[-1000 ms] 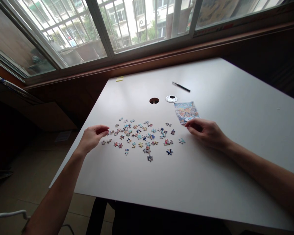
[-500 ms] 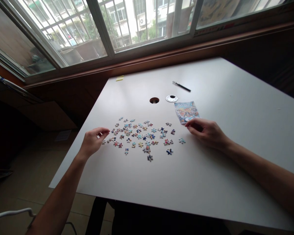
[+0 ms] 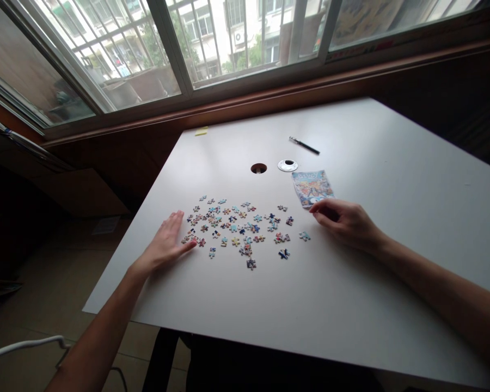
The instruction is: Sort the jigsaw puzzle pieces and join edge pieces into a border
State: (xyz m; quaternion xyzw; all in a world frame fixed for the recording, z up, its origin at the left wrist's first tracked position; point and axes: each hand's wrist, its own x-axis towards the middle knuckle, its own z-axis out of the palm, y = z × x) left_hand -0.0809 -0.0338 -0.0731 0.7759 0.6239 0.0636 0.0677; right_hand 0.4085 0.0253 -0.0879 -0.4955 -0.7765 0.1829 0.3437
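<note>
Several small coloured puzzle pieces (image 3: 237, 228) lie scattered on the white table (image 3: 351, 294). My left hand (image 3: 166, 245) rests flat on the table with fingers stretched out, its fingertips touching the pieces at the left edge of the scatter. My right hand (image 3: 345, 220) lies on the table with fingers curled, its fingertips at the near corner of a colourful picture card (image 3: 311, 187). One loose piece (image 3: 304, 236) sits just left of that hand.
A black pen (image 3: 304, 145) lies farther back. A round cable hole (image 3: 258, 168) and its white cap (image 3: 287, 165) are behind the pieces. A yellow sticky note (image 3: 201, 131) sits at the far left corner. Windows run behind the table.
My left hand has dropped from a raised, curled pose and now lies flat and open at the left edge of the pieces. My right hand has stayed in place.
</note>
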